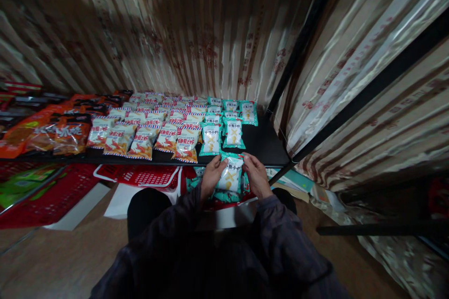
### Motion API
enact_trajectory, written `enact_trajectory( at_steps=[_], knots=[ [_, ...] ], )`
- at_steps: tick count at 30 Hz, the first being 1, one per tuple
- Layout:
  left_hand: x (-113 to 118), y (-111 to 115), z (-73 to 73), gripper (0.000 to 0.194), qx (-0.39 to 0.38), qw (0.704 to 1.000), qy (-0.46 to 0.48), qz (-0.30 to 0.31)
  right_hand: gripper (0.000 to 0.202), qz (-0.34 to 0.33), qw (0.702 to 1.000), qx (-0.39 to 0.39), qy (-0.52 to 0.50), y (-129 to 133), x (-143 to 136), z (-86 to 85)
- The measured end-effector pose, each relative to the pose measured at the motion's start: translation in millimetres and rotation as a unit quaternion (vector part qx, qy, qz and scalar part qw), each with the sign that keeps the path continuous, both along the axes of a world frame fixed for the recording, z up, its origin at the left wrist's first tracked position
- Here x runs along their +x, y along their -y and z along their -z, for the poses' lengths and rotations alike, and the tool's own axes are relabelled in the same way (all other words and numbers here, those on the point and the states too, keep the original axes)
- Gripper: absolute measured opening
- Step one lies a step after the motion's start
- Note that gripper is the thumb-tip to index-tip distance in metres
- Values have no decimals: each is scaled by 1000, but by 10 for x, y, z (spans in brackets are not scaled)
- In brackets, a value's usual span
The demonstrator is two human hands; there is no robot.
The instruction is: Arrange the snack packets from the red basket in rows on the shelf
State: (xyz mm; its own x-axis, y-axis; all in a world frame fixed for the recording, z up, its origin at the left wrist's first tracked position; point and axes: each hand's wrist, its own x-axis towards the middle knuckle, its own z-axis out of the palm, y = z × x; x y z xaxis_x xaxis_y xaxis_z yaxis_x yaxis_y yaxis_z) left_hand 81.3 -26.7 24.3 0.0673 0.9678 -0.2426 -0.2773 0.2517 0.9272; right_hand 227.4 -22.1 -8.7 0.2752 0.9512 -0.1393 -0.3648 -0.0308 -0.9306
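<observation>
Between my two hands is a teal-and-white snack bag (229, 176), held in front of the shelf edge. My left hand (212, 175) grips its left side, thumb on the front. At its upper right corner, my right hand (257, 175) pinches the bag. Below, more teal bags (226, 196) lie in a red basket (183, 182), partly hidden by my hands and the held bag. Just beyond, matching teal bags stand in rows on the black shelf (261, 142), the nearest being one snack bag (211, 139) and another snack bag (234, 132).
Left along the shelf are rows of white-and-red snack bags (140, 142) and orange bags (72, 134). Underneath sit a red basket (140, 175) and another with green packs (28, 184). A black metal post (298, 46) rises at the right, before a patterned curtain (210, 23).
</observation>
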Motion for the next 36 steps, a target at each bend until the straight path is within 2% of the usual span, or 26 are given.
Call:
enact_trajectory(
  at_steps=[3,8,12,16,19,24,29,32,36],
  knots=[
    [-19,9,4,40,-5,1000,-5,-6,41,-2,1000,-17,12,-66,55,-31],
    [-6,15,23,47,30,999,12,9,42,47,999,2,26,-80,-6,-36],
    [-45,-11,-25,42,70,998,-1,8,43,62,997,13,42,-61,-53,-20],
    [-99,-60,-75,37,80,996,-33,-19,43,55,995,22,81,-78,-26,-25],
    [-78,-106,-66,36,56,995,-36,-76,43,43,995,26,89,-89,-26,-42],
    [-39,-243,-79,30,48,987,-25,-150,52,-34,998,-3,48,42,-51,-58],
    [-77,-362,-117,28,38,982,-24,-185,50,-125,991,-48,-15,329,-86,-14],
    [-72,-383,-120,31,27,980,-25,-195,50,-123,988,-54,-72,435,-166,31],
    [-44,-393,-158,29,-4,982,-14,-189,48,-64,991,-68,-100,450,-234,84]
  ],
)
